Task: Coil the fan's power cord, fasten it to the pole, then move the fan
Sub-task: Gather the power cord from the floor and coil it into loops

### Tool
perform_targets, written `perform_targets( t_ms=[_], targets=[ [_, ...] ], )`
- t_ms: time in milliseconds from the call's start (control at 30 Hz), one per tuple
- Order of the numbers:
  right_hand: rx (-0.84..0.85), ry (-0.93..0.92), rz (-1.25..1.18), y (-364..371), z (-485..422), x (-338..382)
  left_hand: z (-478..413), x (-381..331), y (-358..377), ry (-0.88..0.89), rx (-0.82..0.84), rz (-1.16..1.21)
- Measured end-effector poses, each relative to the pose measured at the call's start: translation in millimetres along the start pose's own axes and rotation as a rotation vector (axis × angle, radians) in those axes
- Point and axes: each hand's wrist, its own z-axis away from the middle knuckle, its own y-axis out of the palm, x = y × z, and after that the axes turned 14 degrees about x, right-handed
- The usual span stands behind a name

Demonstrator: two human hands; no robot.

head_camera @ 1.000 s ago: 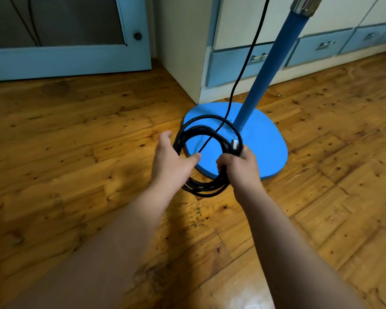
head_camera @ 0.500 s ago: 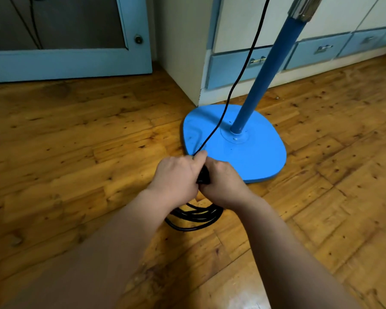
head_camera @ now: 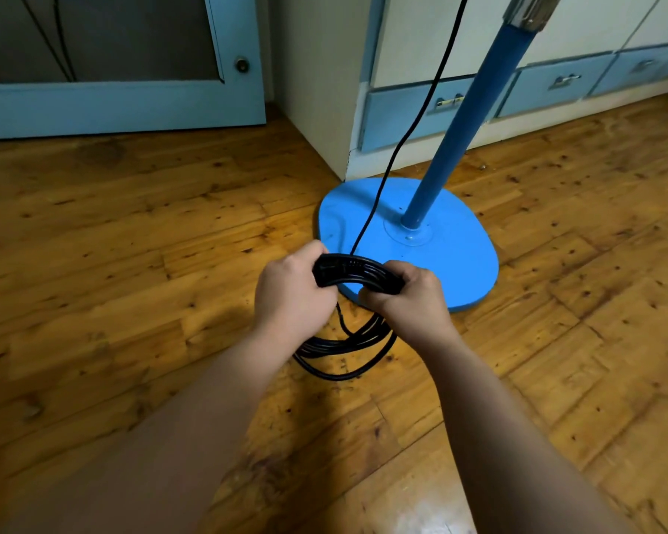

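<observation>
Cord [head_camera: 357, 269], black and gathered into a coil, sits bunched between both hands just in front of the fan's blue base [head_camera: 459, 260]. Left hand [head_camera: 290, 294] and right hand [head_camera: 409, 298] each clench the bundle; loops hang to the wooden floor [head_camera: 132, 264]. One strand rises beside the blue pole [head_camera: 459, 125].

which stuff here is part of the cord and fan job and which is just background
In the job: coiled power cord, left hand, right hand, fan pole, fan base.

Just there: blue door, drawers, wooden floor.
</observation>
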Motion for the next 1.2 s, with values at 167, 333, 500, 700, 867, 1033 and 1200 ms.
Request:
perform_targets(
  t_ms=[167,333,500,700,867,1033,1200],
  targets=[
    [-0.070,-0.013,-0.120,-1,-2,-6,-2,0,1,-0.051,-0.051,0.237],
    [-0.114,0.037,-0.350,1,3,-8,-7,-3,0,-0.107,-0.135,0.447],
    [-0.042,0.043,-0.593,5,5,-3,-3,-8,6,-0.181,-0.173,0.652],
    [0.026,0.036,-0.675,6,6,2,-3,-8,6,-0.202,-0.184,0.721],
    [0.006,-0.010,-0.546,6,0,9,-6,2,7,-0.282,-0.058,0.838],
    [-0.024,-0.045,-0.362,5,-1,10,-10,13,2,-0.292,0.042,0.448],
    [0.106,-0.104,0.159,9,-1,13,-7,-2,-13,0.218,0.081,-0.391]
  ],
)
